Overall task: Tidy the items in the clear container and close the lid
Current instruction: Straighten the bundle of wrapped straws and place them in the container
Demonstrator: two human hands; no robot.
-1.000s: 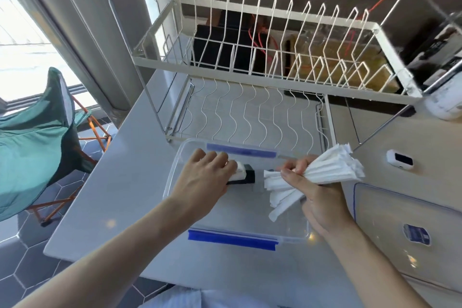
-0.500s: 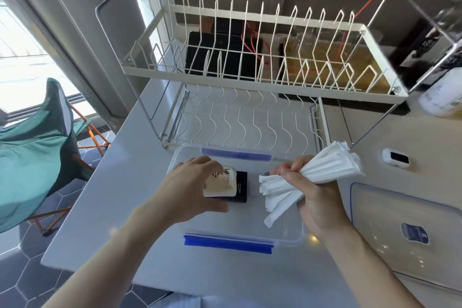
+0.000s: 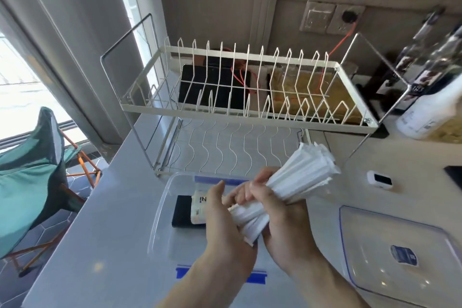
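Both hands, left (image 3: pixel 222 227) and right (image 3: pixel 280 217), grip the fanned bundle of white paper-wrapped sticks (image 3: pixel 287 182) over the clear plastic container (image 3: pixel 160 212); square ends first, then lay flat.

clear glossy plastic container (image 3: pixel 160 210) – white paper-wrapped bundle (image 3: pixel 295 177) – painted wire rack (image 3: pixel 250 87).

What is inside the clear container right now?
In the clear container: a black item with a cream packet lying on it. The left hand covers their right ends and the floor beyond.
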